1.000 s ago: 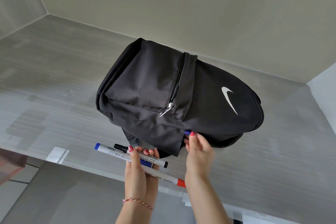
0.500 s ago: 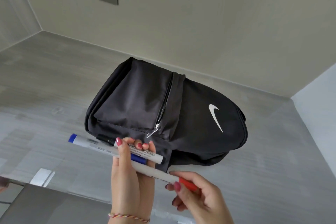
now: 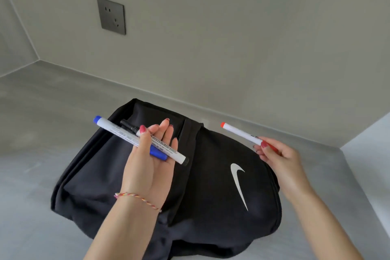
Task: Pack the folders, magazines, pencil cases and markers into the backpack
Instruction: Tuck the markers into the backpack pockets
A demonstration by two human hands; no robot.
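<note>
A black backpack (image 3: pixel 219 196) with a white swoosh lies on its back on the grey counter. Above its front pocket my left hand (image 3: pixel 147 167) is palm up, thumb pressing two whiteboard markers across the palm: a blue-capped marker (image 3: pixel 115 131) and a black-capped marker (image 3: pixel 166 149). My right hand (image 3: pixel 280 158) is raised over the bag's right side and pinches a red-capped marker (image 3: pixel 239 133) by its red cap end, the far tip pointing up-left. Folders, magazines and pencil cases are out of sight.
The grey counter (image 3: pixel 42 133) ends at a beige back wall with a dark socket plate (image 3: pixel 111 16). A side wall (image 3: pixel 14 38) closes the left, and a pale panel (image 3: pixel 371 175) rises at the right.
My right hand took the red-capped marker out of the left hand's bundle and carried it up to the right. The view moved closer over the backpack; my left hand rose over the front pocket.
</note>
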